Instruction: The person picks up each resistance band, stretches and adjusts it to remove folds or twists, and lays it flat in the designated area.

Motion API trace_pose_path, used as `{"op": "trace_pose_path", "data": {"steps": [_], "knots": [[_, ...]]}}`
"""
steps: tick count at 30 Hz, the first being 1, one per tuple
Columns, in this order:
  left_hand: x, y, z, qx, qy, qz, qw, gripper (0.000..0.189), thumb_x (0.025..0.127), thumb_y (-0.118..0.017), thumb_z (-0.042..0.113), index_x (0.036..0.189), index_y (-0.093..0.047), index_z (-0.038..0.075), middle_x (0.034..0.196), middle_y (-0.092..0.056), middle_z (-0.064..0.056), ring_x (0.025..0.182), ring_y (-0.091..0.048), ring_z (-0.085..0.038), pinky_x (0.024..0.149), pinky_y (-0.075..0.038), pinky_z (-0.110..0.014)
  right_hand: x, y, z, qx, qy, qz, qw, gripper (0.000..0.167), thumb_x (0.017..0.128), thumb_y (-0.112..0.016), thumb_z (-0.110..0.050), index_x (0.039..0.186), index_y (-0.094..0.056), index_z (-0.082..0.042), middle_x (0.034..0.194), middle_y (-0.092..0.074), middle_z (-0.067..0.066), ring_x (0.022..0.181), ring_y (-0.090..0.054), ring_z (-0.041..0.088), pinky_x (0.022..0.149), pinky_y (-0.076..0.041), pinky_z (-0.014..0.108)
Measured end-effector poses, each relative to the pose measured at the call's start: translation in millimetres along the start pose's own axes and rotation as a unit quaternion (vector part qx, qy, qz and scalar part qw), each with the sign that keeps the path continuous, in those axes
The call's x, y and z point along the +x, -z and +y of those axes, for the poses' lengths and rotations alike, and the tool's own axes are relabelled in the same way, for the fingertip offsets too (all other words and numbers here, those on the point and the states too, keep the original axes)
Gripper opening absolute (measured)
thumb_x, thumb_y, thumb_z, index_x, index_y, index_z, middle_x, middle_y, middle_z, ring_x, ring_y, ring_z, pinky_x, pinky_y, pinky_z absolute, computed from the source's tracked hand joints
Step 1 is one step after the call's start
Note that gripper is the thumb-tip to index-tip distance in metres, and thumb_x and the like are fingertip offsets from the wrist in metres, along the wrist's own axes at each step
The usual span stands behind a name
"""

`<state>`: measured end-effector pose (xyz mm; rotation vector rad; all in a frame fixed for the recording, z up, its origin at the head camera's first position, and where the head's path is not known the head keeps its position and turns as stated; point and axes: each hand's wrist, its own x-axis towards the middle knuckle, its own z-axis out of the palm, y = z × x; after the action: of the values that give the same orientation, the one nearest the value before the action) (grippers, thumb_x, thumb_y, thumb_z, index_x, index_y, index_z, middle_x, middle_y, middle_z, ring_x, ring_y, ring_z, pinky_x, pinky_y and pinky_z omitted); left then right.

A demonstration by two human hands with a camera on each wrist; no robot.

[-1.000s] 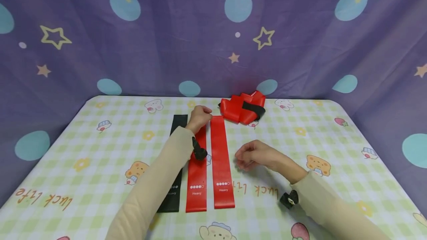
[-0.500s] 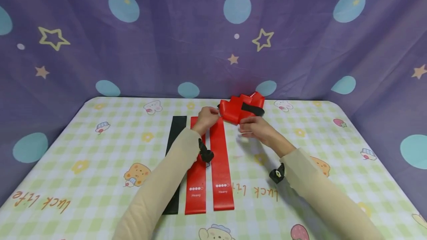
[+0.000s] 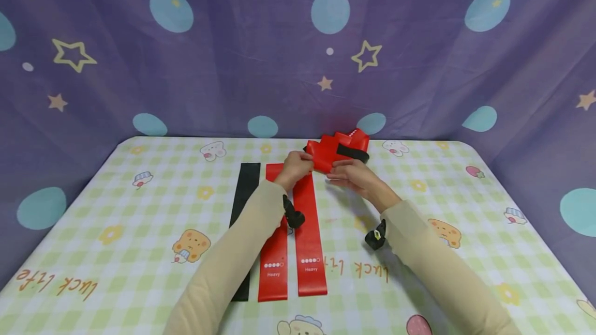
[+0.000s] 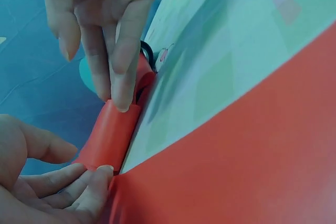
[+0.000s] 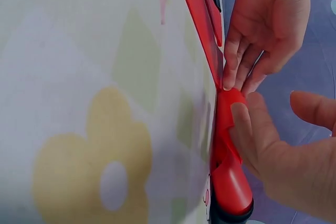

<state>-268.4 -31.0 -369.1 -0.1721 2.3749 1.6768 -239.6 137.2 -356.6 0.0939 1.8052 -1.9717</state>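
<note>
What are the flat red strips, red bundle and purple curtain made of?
Flat red strips: maybe rubber or plastic, with a faint sheen on their smooth surface.
Red bundle: likely the same, glossy, bending in rounded loops that catch light.
Purple curtain: looks like matte cloth, hanging in soft folds.

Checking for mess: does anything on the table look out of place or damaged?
The pile near the far edge of the table looks untidy: red and black bands bunched together, while the black strip and two red strips lie flat side by side. No damage shows.
</note>
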Motion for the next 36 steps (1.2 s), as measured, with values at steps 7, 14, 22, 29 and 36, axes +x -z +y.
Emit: {"op": "trace_pose_path", "data": {"steps": [7,14,22,29,36], "knots": [[-0.9,-2.0,2.2,-0.025,-0.025,0.015,0.9993,0.028,0.089,-0.052,0.007,0.115,-0.06,-0.001,0.103,-0.066,-0.018,0.092,-0.064,-0.032,0.086,-0.054,-0.037,-1.6,1,-2,0.009,0.012,0.024,0.9996,0.049,0.095,-0.04,0.001,0.142,-0.028,0.013,0.146,-0.034,0.023,0.109,-0.062,0.025,0.104,-0.042,0.039],[-0.9,-2.8,3.3,-0.093,-0.038,0.03,0.9945,0.027,0.086,-0.061,0.005,0.112,-0.062,-0.002,0.105,-0.067,-0.019,0.092,-0.065,-0.033,0.087,-0.054,-0.039,-3.8,2,-9,0.009,0.032,0.045,0.9984,0.047,0.095,-0.043,0.001,0.139,-0.034,0.012,0.118,-0.05,0.013,0.079,-0.067,0.007,0.083,-0.055,0.027],[3.0,-3.4,5.7,-0.188,-0.029,0.042,0.9808,0.025,0.084,-0.067,0.001,0.108,-0.065,-0.005,0.094,-0.07,-0.018,0.07,-0.065,-0.017,0.088,-0.054,-0.04,-3.8,4,-18,0.014,0.043,0.065,0.9968,0.046,0.095,-0.045,0.001,0.14,-0.038,0.009,0.104,-0.054,0.006,0.076,-0.067,0.007,0.069,-0.056,0.02],[6.4,-4.9,13.2,-0.22,-0.044,0.055,0.973,0.026,0.082,-0.071,0.005,0.107,-0.069,-0.003,0.083,-0.066,-0.006,0.063,-0.063,-0.015,0.092,-0.052,-0.046,0.6,6,-25,0.042,0.038,0.096,0.9938,0.046,0.094,-0.049,0.0,0.139,-0.041,0.006,0.095,-0.06,0.001,0.072,-0.066,0.007,0.068,-0.056,0.019],[2.4,-9.3,26.8,-0.232,-0.046,0.055,0.97,0.025,0.082,-0.072,0.006,0.105,-0.069,-0.001,0.076,-0.066,-0.002,0.059,-0.062,-0.01,0.082,-0.055,-0.037,6.2,7,-22,0.018,0.042,0.112,0.9926,0.049,0.093,-0.051,-0.002,0.139,-0.038,0.006,0.078,-0.062,-0.003,0.069,-0.066,0.009,0.064,-0.055,0.019]]}}
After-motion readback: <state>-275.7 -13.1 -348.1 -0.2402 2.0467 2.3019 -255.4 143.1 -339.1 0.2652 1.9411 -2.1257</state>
